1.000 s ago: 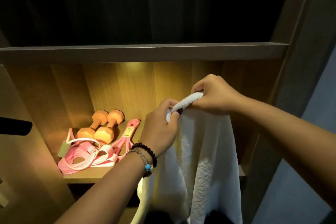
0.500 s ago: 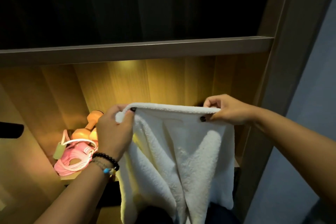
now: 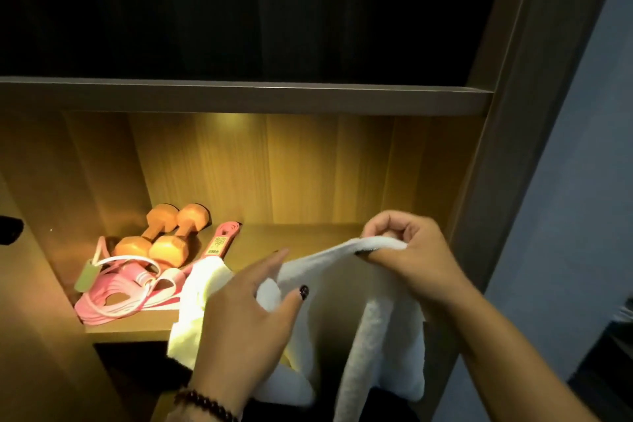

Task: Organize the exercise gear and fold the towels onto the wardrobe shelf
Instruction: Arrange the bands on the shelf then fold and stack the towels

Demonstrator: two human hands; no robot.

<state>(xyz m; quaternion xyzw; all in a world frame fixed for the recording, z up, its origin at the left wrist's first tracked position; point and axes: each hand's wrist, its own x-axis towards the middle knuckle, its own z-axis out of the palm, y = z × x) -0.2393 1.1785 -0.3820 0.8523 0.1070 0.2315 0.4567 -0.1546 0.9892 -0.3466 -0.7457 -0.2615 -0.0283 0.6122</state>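
Your right hand [image 3: 407, 250] is pinching the white towel [image 3: 346, 291] and your left hand [image 3: 253, 312] is gripping it. It's fluffy, top edge running left-right, rest drooping down.

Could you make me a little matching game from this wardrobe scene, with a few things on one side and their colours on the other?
Things:
1. dumbbells
2. towel
3. resistance bands
4. bracelet

Colours:
A. white
B. dark beads
C. orange
D. pink

Pairs: 1-C, 2-A, 3-D, 4-B
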